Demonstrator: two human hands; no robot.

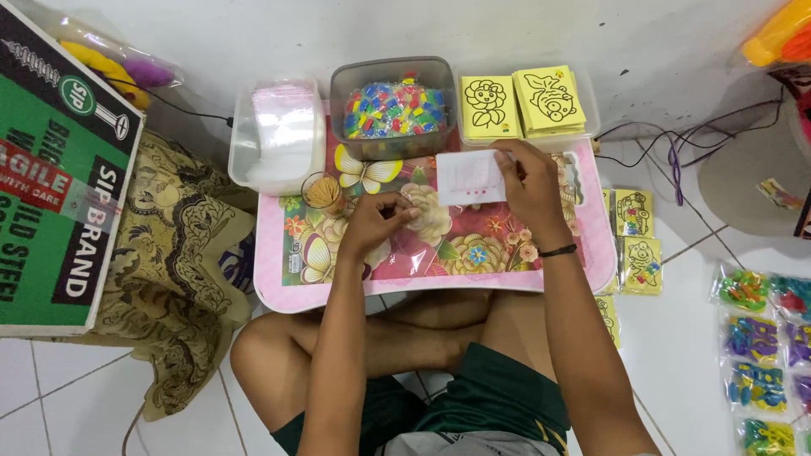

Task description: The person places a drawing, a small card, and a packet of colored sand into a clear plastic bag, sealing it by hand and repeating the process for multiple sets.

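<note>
- The right hand (530, 181) pinches a small clear plastic bag (470, 177) by its right edge, fingers closed on it, holding it just above the far middle of the flowered pink tabletop (591, 253).
- The bag's long axis runs left to right across the tabletop; its free left end points toward the left hand.
- The left hand (376, 221) rests nearer the person, below and left of the bag, fingertips curled together as if pinching something small; what they hold, if anything, is too small to tell.
- The gap between the left fingers and the bag's near left corner is short; the left hand is the free one nearest the open end.
- Just beyond the bag stands a clear tub of coloured pieces (394, 108), with a stack of yellow picture cards (524, 103) to its right and a tub of clear bags (279, 131) to its left.
- A small cup of rubber bands (323, 192) sits just left of the left hand.
</note>
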